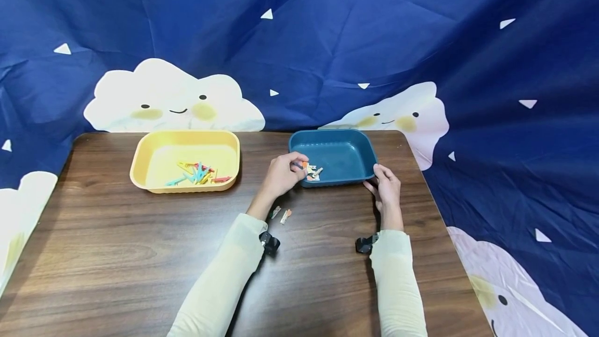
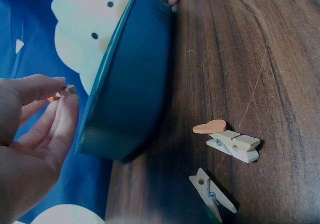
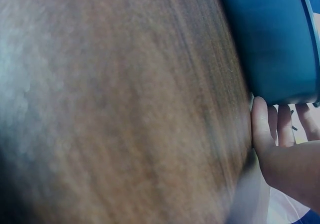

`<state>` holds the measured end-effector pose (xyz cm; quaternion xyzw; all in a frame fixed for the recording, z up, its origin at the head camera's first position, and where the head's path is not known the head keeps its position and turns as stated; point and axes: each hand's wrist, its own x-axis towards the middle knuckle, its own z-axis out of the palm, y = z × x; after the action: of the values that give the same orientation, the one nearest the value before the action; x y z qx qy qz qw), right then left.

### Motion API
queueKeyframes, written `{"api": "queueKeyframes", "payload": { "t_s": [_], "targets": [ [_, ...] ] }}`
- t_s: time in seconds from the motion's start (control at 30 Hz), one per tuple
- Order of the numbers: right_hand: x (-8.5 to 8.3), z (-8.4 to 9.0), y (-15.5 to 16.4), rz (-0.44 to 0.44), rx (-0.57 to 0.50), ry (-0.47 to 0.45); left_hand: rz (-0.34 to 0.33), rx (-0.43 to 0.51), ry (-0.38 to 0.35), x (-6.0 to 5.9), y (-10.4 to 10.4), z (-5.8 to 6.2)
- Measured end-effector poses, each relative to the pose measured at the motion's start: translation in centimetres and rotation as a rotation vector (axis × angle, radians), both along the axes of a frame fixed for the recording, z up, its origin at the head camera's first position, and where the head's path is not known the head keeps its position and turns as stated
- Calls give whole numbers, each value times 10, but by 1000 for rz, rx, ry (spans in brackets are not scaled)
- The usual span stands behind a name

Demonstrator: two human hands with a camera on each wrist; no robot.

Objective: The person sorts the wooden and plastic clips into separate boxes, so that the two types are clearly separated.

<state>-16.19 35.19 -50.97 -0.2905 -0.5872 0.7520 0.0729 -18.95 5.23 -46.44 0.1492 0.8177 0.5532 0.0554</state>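
Peg (image 2: 66, 89), a tiny wooden one, sits pinched between the thumb and fingertips of the left hand (image 1: 281, 175). That hand hangs over the near left corner of the blue tray (image 1: 348, 142), likely so the peg can go in or come out.

The right hand (image 1: 387, 189) rests at the tray's near right corner. Its fingers touch the side, maybe to stop the tray sliding. I cannot tell how tightly they curl.

The tray is smooth plastic with round corners. A few pegs (image 1: 314, 171) lie inside, just past the left hand.

Two more pegs (image 2: 231, 145) lie on the brown wood worktop (image 1: 117, 243), just behind the left hand. One has a small orange heart on it.

Far to the left sits a yellow tray (image 1: 140, 157) with bright pegs.
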Motion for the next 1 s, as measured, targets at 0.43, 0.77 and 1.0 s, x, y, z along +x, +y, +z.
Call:
{"api": "queueKeyframes", "payload": {
  "t_s": [0.43,0.77,1.0],
  "targets": [
    [1,0,1,-6,-2,11,-69,-173,141,-7,15,-2],
    [1,-2,-1,-11,3,9,-114,-266,192,-7,23,-5],
    [-1,-3,0,-3,10,15,-102,-258,194,-9,26,-8]
  ]
}}
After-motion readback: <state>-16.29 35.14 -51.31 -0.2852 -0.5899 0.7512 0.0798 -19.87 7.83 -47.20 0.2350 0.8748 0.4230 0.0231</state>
